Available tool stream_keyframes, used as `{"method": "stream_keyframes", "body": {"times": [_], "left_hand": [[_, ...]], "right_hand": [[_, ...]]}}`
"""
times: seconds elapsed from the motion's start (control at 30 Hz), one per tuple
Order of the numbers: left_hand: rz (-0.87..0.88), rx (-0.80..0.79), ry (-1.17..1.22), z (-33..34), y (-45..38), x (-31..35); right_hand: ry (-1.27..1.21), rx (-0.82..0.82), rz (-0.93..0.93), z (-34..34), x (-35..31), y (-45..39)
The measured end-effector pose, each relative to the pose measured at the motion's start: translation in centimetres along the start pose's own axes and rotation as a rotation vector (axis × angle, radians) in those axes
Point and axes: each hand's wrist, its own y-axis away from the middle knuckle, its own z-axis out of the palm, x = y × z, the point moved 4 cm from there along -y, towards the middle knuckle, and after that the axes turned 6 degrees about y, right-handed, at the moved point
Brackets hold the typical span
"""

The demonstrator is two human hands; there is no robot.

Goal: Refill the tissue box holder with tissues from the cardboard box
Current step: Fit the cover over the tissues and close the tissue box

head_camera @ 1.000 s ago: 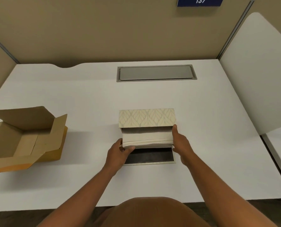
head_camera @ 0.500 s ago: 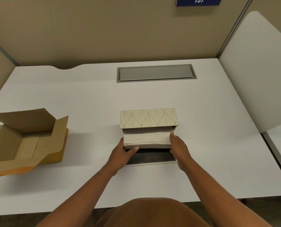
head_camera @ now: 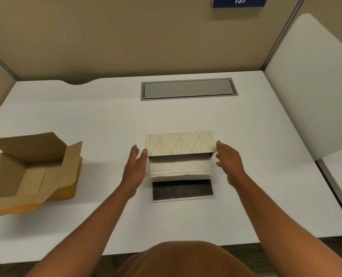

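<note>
The tissue box holder (head_camera: pixel 179 143), cream with a leaf pattern, lies on its side in the middle of the white desk, open side toward me. A white stack of tissues (head_camera: pixel 181 165) fills the opening and sticks out a little. The holder's dark flat lid (head_camera: pixel 182 189) lies on the desk just in front of it. My left hand (head_camera: pixel 135 166) is open beside the holder's left end, fingertips close to its corner. My right hand (head_camera: pixel 227 161) is open at the right end, a small gap from it. The open cardboard box (head_camera: pixel 29 168) sits at the left.
A grey cable hatch (head_camera: pixel 188 89) is set into the desk at the back. Beige partition walls close the back and left; a white divider panel (head_camera: pixel 308 80) stands on the right. The desk's front edge runs just before my body.
Both hands have let go of the tissue stack and spread apart, moving up to the two ends of the holder. The tissues sit deeper in the holder than a second ago.
</note>
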Motion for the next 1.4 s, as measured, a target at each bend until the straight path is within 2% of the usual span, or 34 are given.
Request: {"method": "stream_keyframes", "body": {"times": [0.1,0.2,0.4,0.6,0.7,0.9,1.17,1.4], "left_hand": [[0.065,-0.108,-0.124,0.4,-0.9,1.8],[0.127,-0.189,-0.278,0.9,-1.2,2.7],[0.196,-0.173,-0.392,0.6,-1.2,2.0],[0.22,-0.106,-0.36,0.5,-0.1,0.6],[0.268,-0.146,-0.374,0.1,0.6,0.3],[0.387,-0.207,-0.559,-0.3,1.9,0.0],[0.6,-0.132,-0.736,0.5,4.9,-2.9],[0.616,-0.1,-0.771,0.9,6.4,-5.7]], "right_hand": [[0.189,-0.077,-0.143,0.2,-1.5,0.0],[0.269,-0.094,-0.187,0.0,-1.7,0.2],[0.306,-0.106,-0.234,-0.7,-1.2,0.6],[0.29,-0.134,-0.241,-1.3,-0.4,1.3],[0.27,-0.143,-0.232,-1.6,0.5,2.0],[0.263,-0.158,-0.19,-2.0,1.9,3.4],[0.374,-0.195,-0.271,-1.9,5.6,4.9],[0.424,-0.175,-0.285,-1.2,8.1,5.6]]}}
